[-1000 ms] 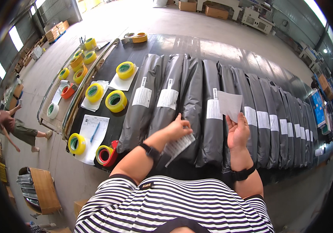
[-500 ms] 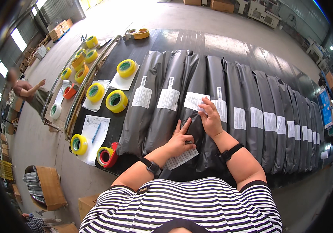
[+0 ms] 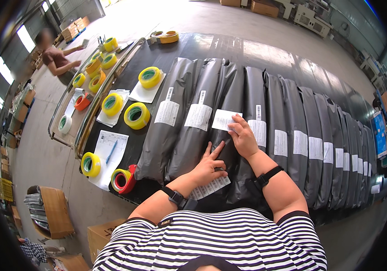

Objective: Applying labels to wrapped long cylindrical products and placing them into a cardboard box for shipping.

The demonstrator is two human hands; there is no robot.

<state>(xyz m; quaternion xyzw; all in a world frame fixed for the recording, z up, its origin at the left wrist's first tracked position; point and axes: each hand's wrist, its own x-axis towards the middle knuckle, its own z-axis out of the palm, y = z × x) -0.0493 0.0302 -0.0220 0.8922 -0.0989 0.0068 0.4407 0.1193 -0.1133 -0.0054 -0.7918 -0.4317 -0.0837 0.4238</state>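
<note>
Dark grey plastic mailing bags (image 3: 196,81) lie side by side on a black table. Over one bag near the middle, my right hand (image 3: 244,139) pinches the right edge of a white label (image 3: 226,119) laid against the plastic. Just below it, my left hand (image 3: 208,169) rests on the same bag, two fingers stretched forward, the thumb and another finger closed together. A sheet of small barcode stickers (image 3: 210,187) sticks out from beneath this hand and seems held by it, though the grip itself is hidden. Neighbouring bags bear a white label (image 3: 166,113) each.
Rolls of yellow tape (image 3: 136,115) and papers with a blue pen (image 3: 111,152) are on the left, beside a red tape dispenser (image 3: 126,180). More rolls lie on a metal-railed side table (image 3: 69,131). Another person (image 3: 57,56) stands beyond. Cardboard boxes (image 3: 55,212) are at lower left.
The white label has shifted slightly left and straightened on the bag, my right hand moving with it. My left hand has barely moved. The person at the left has stepped forward with raised arms.
</note>
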